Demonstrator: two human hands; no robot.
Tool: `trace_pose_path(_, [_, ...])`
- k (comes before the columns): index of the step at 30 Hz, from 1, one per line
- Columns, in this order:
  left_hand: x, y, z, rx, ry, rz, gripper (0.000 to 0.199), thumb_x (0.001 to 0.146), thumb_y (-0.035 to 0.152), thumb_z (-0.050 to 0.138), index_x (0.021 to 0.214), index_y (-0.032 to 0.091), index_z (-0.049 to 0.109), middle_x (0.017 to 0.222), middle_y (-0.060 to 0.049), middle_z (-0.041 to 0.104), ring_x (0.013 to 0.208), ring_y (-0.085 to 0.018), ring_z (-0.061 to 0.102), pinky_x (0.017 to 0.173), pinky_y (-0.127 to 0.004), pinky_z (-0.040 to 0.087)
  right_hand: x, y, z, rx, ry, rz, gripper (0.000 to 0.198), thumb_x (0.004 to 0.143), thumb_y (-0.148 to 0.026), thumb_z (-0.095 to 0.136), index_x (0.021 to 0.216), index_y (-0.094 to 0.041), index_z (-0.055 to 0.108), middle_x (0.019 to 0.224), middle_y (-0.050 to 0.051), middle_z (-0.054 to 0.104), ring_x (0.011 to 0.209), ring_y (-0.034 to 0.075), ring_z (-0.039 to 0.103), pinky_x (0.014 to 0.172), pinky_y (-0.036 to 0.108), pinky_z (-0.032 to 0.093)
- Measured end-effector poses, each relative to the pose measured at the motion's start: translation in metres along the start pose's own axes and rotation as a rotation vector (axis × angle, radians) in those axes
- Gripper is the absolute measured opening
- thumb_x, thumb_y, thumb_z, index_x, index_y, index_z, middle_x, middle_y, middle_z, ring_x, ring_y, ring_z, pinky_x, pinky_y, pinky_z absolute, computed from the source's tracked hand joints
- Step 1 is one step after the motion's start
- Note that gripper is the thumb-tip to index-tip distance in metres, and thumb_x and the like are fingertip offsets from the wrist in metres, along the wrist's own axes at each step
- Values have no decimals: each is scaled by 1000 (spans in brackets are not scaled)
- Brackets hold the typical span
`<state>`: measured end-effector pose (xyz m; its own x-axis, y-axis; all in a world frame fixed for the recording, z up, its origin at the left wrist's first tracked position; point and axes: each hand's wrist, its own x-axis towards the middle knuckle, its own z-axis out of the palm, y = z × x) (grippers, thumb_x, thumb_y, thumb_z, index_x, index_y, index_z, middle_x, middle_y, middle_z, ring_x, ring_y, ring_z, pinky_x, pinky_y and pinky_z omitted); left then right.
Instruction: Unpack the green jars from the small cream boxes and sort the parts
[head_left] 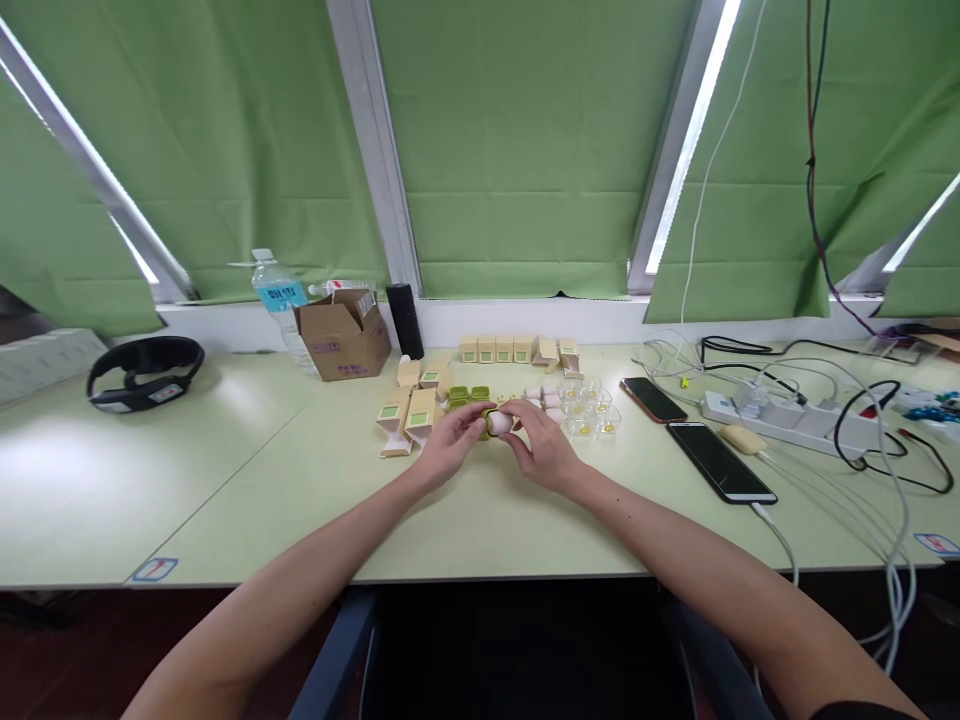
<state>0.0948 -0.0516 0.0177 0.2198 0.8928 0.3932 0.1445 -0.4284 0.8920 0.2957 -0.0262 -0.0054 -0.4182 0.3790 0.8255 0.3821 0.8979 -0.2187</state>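
Observation:
My left hand (pixel 450 442) is closed on a small green square case. My right hand (pixel 546 448) grips a small pale pink-white rounded piece (pixel 500 424), which touches the green case between both hands. Fingers partly cover both pieces, so I cannot tell how far one sits inside the other. Behind my left hand stand several green square cases (pixel 478 393). Just past my right hand are several pale pink pieces (pixel 552 401) and several clear cups (pixel 585 408) with yellowish centres. Opened cream cartons (pixel 422 412) lie left of my left hand.
Several closed cream cartons (pixel 495 349) form a row at the back. A brown cardboard box (pixel 345 338), a water bottle (pixel 283 305) and a black cylinder (pixel 405 320) stand back left. A black headset (pixel 146 372) lies far left. Phones (pixel 720 462), a power strip (pixel 795 422) and tangled cables occupy the right.

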Motion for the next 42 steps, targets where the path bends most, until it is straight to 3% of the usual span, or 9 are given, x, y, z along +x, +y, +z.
trace_pose_path(5, [-2, -3, 2, 136, -53, 45, 57, 94, 54, 61, 137, 16, 62, 124, -15, 72, 112, -29, 68, 100, -45, 56, 0, 0, 1, -12, -13, 7, 29, 102, -26, 49, 131, -23, 51, 122, 15, 67, 116, 29, 64, 90, 48, 62])
trace_pose_path(16, [0, -4, 3, 188, -31, 41, 48, 93, 49, 61, 128, 16, 66, 118, -13, 73, 107, -27, 69, 95, -43, 59, 2, -5, -3, -93, -44, -19, 38, 99, -28, 54, 137, -21, 53, 123, 15, 66, 113, 29, 65, 89, 45, 61])
trace_pose_path(25, [0, -5, 4, 231, -51, 45, 51, 95, 54, 55, 125, 15, 68, 118, -14, 74, 105, -29, 72, 92, -43, 60, 0, -3, -2, -85, -51, -10, 35, 100, -28, 56, 134, -22, 58, 120, 14, 65, 110, 27, 65, 89, 43, 61])
trace_pose_path(30, [-1, -3, 6, 292, -39, 72, 46, 97, 48, 51, 127, 17, 67, 120, -12, 74, 104, -27, 72, 87, -39, 61, 0, -4, -1, -124, -74, 8, 36, 100, -29, 55, 134, -21, 58, 113, 14, 64, 102, 26, 66, 79, 40, 62])
trace_pose_path(38, [-2, 2, 9, 290, -52, 63, 42, 99, 44, 46, 123, 18, 68, 108, -9, 76, 93, -23, 72, 82, -36, 60, -1, -2, 1, -101, -70, 17, 37, 102, -30, 51, 138, -23, 58, 113, 14, 63, 102, 27, 64, 81, 43, 61])
trace_pose_path(42, [-1, 2, 9, 354, -29, 47, 38, 100, 40, 41, 116, 19, 69, 92, -5, 74, 80, -20, 70, 74, -32, 57, 3, -3, 5, -76, -52, -1, 37, 102, -25, 48, 137, -23, 57, 114, 14, 62, 105, 28, 61, 84, 45, 60])
